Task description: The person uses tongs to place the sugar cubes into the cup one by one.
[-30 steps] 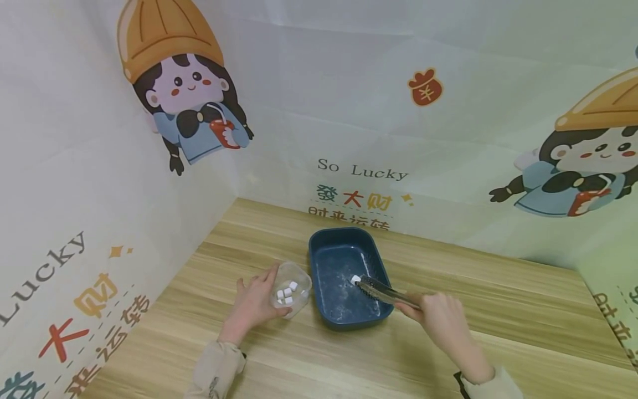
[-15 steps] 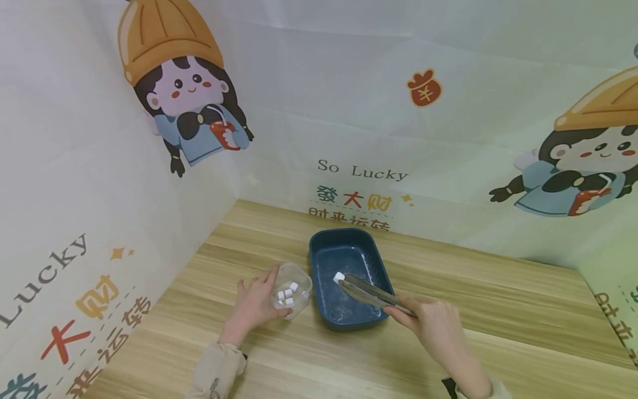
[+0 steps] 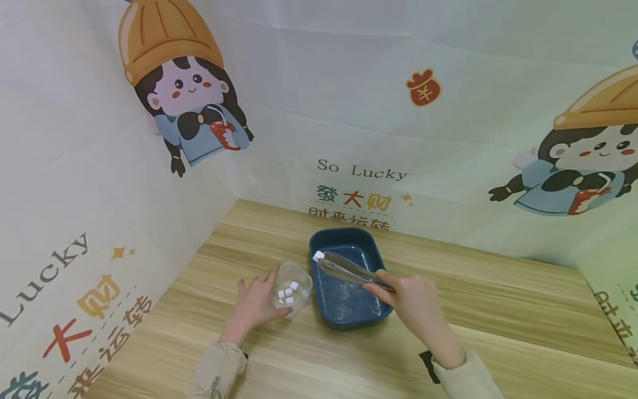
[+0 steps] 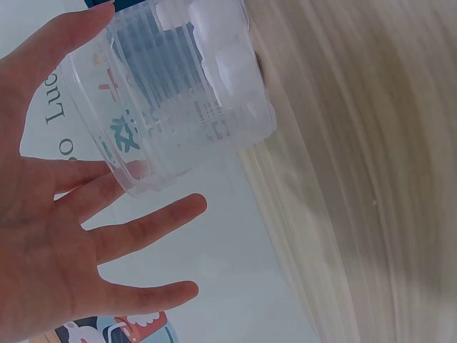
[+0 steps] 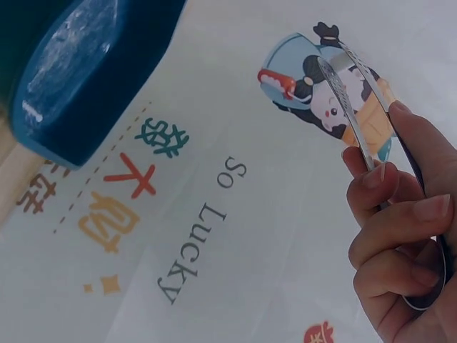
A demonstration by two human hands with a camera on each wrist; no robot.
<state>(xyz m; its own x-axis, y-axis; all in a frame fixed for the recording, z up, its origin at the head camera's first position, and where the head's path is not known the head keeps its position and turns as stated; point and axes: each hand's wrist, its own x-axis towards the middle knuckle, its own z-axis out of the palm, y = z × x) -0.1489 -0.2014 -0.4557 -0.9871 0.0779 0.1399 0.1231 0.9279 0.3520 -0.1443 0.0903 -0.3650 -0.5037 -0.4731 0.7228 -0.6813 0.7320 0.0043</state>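
My left hand [image 3: 254, 303] holds a clear plastic container [image 3: 301, 271] by its rim, thumb on one side and fingers on the other. Several white cubes [image 3: 289, 299] lie on its bottom. In the left wrist view two fingers [image 4: 151, 227] stretch out free of the container. My right hand [image 3: 412, 302] grips metal tongs [image 3: 349, 270], seen also in the right wrist view. Between the tongs' tips is one white cube [image 3: 318, 256], above the left side of a dark blue rectangular basin [image 3: 344, 323].
The basin stands just right of the container on a wood-grain table [image 3: 498, 310]. Whitish wet-looking patches mark its bottom. A printed cloth backdrop [image 3: 319, 100] rises behind the table and along its left and right sides.
The tongs have lifted the cube from the basin and moved leftward and away from me, to its left rim. My left hand and the container have stayed in place.
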